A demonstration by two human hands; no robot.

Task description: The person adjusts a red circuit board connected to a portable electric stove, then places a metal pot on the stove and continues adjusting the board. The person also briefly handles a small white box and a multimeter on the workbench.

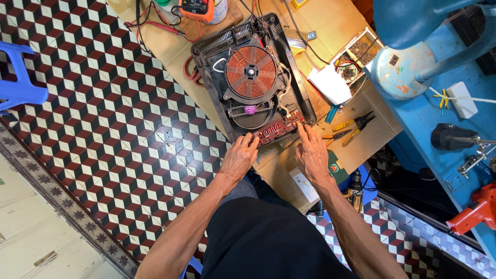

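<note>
Low wooden desk (361, 139) over patterned floor tiles (103, 129), carrying opened induction cooker (253, 77). Red control board (276, 128) at cooker's near edge, long axis slanting; left hand (238, 157) and right hand (311, 155) both open, fingertips touching its ends.
</note>
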